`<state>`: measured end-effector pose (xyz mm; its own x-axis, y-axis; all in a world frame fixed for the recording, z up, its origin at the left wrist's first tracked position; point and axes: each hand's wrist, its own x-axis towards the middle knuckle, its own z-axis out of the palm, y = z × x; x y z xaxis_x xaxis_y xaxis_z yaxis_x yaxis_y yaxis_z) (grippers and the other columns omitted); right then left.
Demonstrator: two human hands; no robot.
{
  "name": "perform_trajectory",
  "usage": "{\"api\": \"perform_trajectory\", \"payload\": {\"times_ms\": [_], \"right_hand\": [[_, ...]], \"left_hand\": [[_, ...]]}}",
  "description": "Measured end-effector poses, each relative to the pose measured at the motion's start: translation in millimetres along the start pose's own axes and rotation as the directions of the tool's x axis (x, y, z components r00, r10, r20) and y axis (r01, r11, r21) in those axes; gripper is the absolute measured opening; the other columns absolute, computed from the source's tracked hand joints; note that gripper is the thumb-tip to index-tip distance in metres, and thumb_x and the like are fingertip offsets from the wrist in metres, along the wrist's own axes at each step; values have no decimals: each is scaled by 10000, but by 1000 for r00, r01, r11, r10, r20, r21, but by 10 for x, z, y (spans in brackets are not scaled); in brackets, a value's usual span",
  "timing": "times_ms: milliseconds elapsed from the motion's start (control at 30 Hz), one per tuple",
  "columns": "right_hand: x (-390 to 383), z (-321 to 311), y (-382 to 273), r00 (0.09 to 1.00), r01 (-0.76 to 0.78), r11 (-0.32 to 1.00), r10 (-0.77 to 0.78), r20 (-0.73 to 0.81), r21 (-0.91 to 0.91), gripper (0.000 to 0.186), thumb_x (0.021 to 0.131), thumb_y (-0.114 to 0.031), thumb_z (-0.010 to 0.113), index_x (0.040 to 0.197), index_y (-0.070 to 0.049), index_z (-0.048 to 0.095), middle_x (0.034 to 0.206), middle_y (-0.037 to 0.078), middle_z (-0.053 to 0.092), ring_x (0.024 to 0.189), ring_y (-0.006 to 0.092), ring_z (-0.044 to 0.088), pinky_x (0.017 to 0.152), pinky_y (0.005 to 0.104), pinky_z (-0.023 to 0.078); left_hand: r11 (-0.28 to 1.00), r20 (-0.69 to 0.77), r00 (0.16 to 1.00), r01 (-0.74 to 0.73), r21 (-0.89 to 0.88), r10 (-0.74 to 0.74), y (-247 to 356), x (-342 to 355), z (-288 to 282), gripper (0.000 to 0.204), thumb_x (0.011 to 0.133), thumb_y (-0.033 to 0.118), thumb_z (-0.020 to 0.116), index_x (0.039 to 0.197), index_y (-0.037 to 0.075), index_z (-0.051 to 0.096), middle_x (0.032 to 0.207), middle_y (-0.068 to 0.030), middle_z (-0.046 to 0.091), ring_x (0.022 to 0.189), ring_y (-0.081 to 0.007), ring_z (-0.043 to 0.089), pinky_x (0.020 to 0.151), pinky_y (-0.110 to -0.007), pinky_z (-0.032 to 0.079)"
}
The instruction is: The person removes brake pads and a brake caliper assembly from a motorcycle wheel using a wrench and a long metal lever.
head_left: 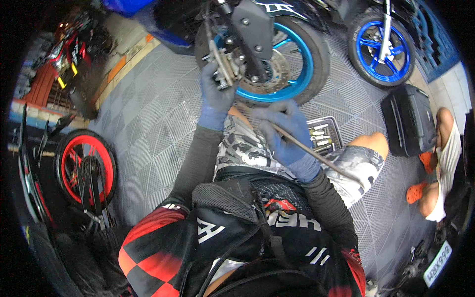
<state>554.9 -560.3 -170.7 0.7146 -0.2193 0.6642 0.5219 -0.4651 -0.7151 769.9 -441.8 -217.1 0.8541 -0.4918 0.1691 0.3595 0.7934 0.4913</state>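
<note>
My left hand (pixel 216 99), in a blue-grey glove, is closed around a metal brake caliper (pixel 226 70) beside the front wheel of a motorcycle. That wheel has a turquoise rim (pixel 308 62) and a brake disc (pixel 277 74). In its own blue glove, my right hand (pixel 289 133) is slightly blurred, closed on a long thin rod-like tool (pixel 326 162) that slants back over my right thigh. The tool's front end is smeared, so its kind is unclear. Just beyond the right hand, partly hidden by it, lies an open tray of sockets (pixel 324 134).
A black case (pixel 408 120) stands at the right, near another person's legs and orange clogs (pixel 414 193). A blue-rimmed wheel (pixel 381 52) is at the far right. A red-rimmed wheel (pixel 85 171) stands at the left. Grey ribbed tiles (pixel 143 114) cover the floor.
</note>
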Motion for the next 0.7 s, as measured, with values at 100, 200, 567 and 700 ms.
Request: {"api": "perform_trajectory", "payload": {"times_ms": [100, 200, 567, 700], "right_hand": [[130, 11, 28, 987, 161, 960, -156, 41, -228, 269, 865, -63, 736, 1129, -16, 727, 1060, 174, 727, 841, 312, 713, 683, 371, 565], [164, 92, -52, 995, 76, 995, -80, -56, -65, 263, 891, -51, 698, 1145, 9, 726, 983, 180, 735, 829, 291, 723, 744, 380, 564], [209, 299, 272, 986, 88, 970, -117, -120, -226, 318, 854, -21, 742, 1169, 5, 705, 1034, 180, 753, 858, 321, 749, 736, 387, 600], [229, 401, 296, 990, 82, 980, -101, -99, -183, 334, 890, -68, 709, 1217, -9, 677, 1014, 183, 731, 859, 332, 729, 731, 403, 589]], "left_hand": [[997, 9, 998, 54, 54, -54, 19, -43, 125, 435, 942, 277, 620, 1272, -2, 566, 1150, -209, 678, 1065, -351, 693, 934, -484, 602], [997, -1, 998, 62, 33, -62, 94, -84, 156, 408, 933, 245, 623, 1251, -8, 591, 1132, -177, 681, 1059, -335, 693, 910, -482, 611], [999, -65, 997, 39, 23, -37, 12, -52, 88, 444, 935, 256, 627, 1280, -20, 582, 1139, -183, 680, 1039, -334, 699, 929, -487, 610], [998, -39, 998, 43, 56, -41, 61, -77, 54, 487, 933, 285, 620, 1293, -39, 569, 1161, -210, 677, 1056, -342, 697, 941, -492, 605]]}}
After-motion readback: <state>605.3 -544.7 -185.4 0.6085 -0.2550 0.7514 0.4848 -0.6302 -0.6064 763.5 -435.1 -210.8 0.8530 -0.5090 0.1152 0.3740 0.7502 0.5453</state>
